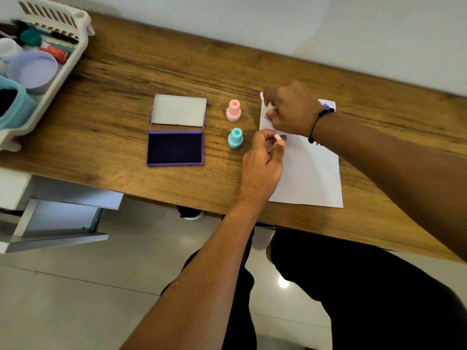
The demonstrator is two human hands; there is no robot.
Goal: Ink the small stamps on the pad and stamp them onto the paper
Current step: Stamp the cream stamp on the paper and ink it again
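A white sheet of paper (309,173) lies on the wooden table, with a blue mark (326,106) near its far corner. My right hand (293,108) presses a cream stamp (270,109) onto the paper's far left corner. My left hand (262,157) pinches a small cream cap (277,138) at the paper's left edge. A pink stamp (233,110) and a teal stamp (235,137) stand upright left of the paper. The open purple ink pad (174,148) lies further left, its lid (179,110) behind it.
A white plastic basket (63,69) at the table's far left holds cups, a lilac bowl, pens and a marker. The table's front edge (177,202) runs just below the pad. An open white drawer unit (55,218) sits under the left side.
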